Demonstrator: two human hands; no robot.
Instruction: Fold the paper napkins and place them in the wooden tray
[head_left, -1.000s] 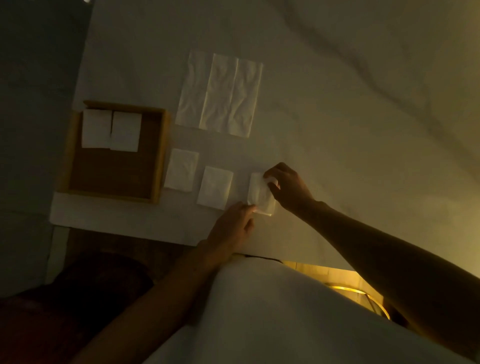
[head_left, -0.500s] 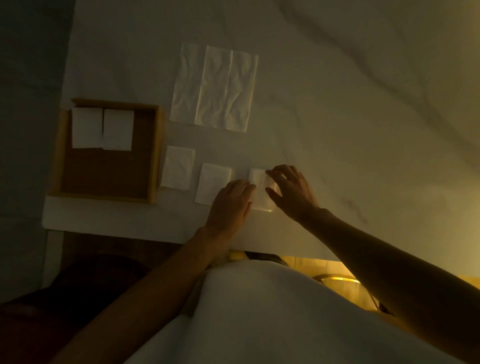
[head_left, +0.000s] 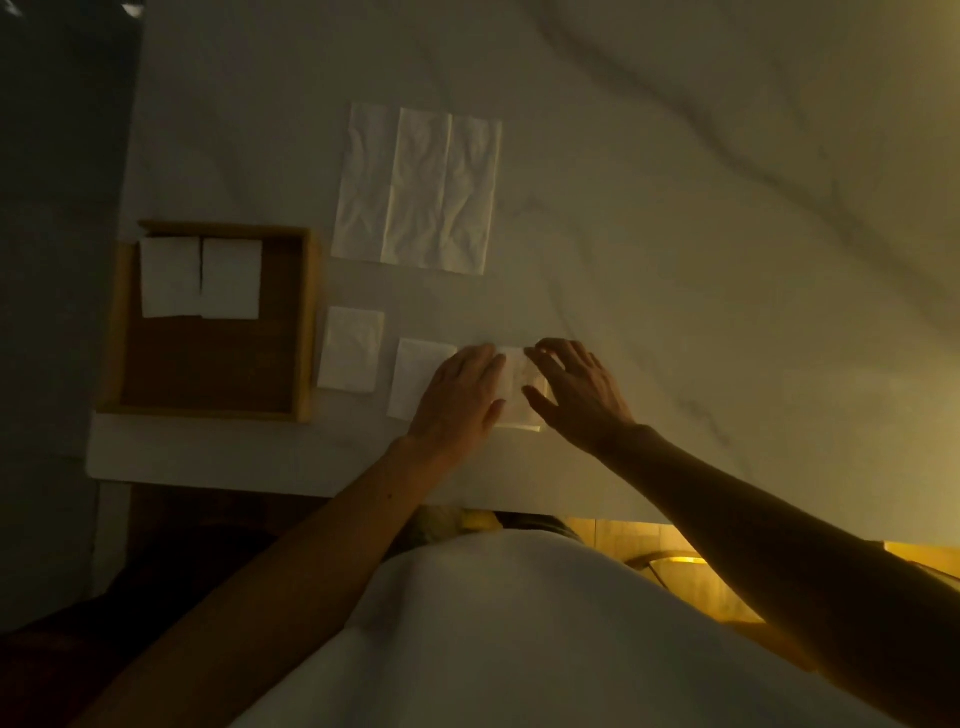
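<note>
A small folded napkin lies on the white table between my two hands. My left hand lies flat, its fingers pressing the napkin's left side and overlapping a second folded napkin. My right hand rests with spread fingers on the napkin's right side. A third folded napkin sits just right of the wooden tray. Inside the tray, two folded napkins lie side by side at its far edge. An unfolded creased napkin lies flat farther back.
The white marble-patterned table stretches to the right and back. Its near edge runs close below my hands, with the tray near the table's left corner. My white-clothed torso fills the bottom of the view.
My left hand slid up from the napkin's near corner to lie flat over its left side. My right hand let go of its pinch on the top edge and spread its fingers on the napkin.
</note>
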